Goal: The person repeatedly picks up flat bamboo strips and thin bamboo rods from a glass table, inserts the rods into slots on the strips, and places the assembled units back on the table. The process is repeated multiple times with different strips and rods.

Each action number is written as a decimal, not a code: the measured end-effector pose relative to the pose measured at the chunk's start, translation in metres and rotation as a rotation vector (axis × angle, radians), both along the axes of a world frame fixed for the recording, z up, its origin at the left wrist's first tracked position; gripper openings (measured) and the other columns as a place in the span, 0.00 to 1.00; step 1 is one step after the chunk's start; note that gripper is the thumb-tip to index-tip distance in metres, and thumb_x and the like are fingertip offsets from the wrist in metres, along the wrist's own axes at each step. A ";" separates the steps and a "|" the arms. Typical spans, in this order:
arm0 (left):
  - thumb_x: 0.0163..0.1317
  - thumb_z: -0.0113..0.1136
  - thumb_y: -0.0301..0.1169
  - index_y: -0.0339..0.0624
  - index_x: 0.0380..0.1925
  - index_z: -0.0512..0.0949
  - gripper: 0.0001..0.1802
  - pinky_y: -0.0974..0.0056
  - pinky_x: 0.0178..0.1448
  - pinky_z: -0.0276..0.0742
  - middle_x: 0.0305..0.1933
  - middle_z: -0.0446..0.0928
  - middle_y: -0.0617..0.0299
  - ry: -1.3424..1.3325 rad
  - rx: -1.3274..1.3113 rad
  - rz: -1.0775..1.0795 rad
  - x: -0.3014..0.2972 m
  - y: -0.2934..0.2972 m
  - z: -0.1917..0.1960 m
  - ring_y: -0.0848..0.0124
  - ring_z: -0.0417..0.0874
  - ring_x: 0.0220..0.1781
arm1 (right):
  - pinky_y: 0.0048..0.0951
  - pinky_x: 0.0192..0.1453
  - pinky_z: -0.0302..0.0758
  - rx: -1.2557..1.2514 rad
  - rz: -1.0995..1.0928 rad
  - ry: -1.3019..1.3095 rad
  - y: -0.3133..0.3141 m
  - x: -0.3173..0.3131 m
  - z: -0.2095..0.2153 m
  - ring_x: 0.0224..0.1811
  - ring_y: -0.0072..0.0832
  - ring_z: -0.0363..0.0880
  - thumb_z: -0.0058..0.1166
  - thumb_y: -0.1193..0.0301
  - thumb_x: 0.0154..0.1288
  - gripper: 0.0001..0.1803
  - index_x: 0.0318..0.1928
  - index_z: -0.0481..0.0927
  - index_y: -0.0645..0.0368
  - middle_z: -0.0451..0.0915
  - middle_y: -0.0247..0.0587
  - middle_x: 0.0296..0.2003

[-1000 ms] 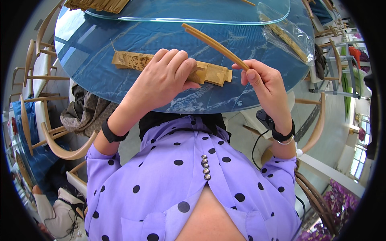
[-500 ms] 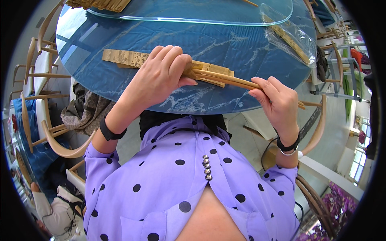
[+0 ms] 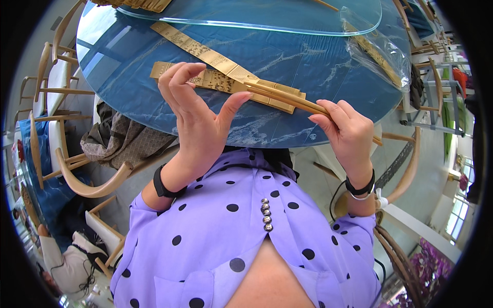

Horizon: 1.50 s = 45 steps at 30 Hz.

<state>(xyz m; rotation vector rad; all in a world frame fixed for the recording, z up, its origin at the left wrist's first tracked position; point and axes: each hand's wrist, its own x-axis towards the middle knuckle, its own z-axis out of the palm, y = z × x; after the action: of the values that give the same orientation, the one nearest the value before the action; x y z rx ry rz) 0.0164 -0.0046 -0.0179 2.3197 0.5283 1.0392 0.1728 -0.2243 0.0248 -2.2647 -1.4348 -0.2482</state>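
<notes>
A bundle of flat, pale wooden slats (image 3: pixel 221 82) lies on the blue round table (image 3: pixel 308 66). One long strip (image 3: pixel 190 43) of it runs up toward the far left. My right hand (image 3: pixel 349 133) is shut on thin wooden sticks (image 3: pixel 287 98) that reach left over the slats. My left hand (image 3: pixel 200 118) hovers above the bundle with its fingers spread. Its thumb tip touches the sticks' left end and its fingertips are near the slats' left part.
A clear glass turntable (image 3: pixel 257 23) covers the table's far side. At the right edge lies a clear plastic bag (image 3: pixel 377 51) with more wooden sticks. Wooden chairs (image 3: pixel 77 179) stand left and right, one holding a folded grey cloth (image 3: pixel 118 141). Another person (image 3: pixel 61 259) sits at the lower left.
My right hand swung the sticks down from a raised slant onto the slats. My left hand lifted off the bundle and spread its fingers. A long strip now stretches up to the left.
</notes>
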 end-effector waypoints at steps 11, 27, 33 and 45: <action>0.68 0.66 0.32 0.37 0.54 0.78 0.17 0.70 0.43 0.73 0.40 0.78 0.63 0.309 -0.116 -0.280 -0.011 0.032 0.036 0.73 0.76 0.40 | 0.31 0.27 0.72 0.065 -0.141 0.286 -0.002 -0.008 -0.007 0.23 0.35 0.77 0.63 0.60 0.68 0.14 0.43 0.86 0.59 0.80 0.41 0.27; 0.75 0.54 0.43 0.38 0.69 0.63 0.30 0.58 0.55 0.75 0.42 0.74 0.53 0.425 -0.293 -0.836 0.021 0.016 0.042 0.56 0.79 0.45 | 0.36 0.24 0.67 0.034 -0.008 0.243 0.004 -0.028 -0.001 0.20 0.41 0.72 0.61 0.54 0.69 0.21 0.29 0.75 0.58 0.73 0.41 0.21; 0.75 0.57 0.40 0.35 0.46 0.81 0.17 0.65 0.42 0.74 0.32 0.75 0.61 0.533 -0.202 -0.519 0.016 0.057 0.069 0.68 0.78 0.36 | 0.31 0.25 0.63 -0.008 -0.167 0.755 0.008 -0.005 0.013 0.18 0.28 0.67 0.62 0.57 0.71 0.20 0.34 0.79 0.64 0.70 0.34 0.16; 0.77 0.54 0.33 0.33 0.50 0.76 0.13 0.75 0.38 0.70 0.35 0.77 0.68 0.323 -1.057 -0.466 -0.022 0.003 0.017 0.83 0.74 0.34 | 0.27 0.37 0.70 -0.563 -0.079 0.987 0.133 0.059 -0.005 0.35 0.23 0.74 0.66 0.58 0.64 0.18 0.43 0.88 0.61 0.80 0.35 0.29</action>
<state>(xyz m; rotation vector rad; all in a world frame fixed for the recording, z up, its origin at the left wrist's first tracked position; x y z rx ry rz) -0.0056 -0.0019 -0.0008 1.5069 0.4573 0.0690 0.2316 -0.0917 0.0198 -2.2577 -0.9096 1.2174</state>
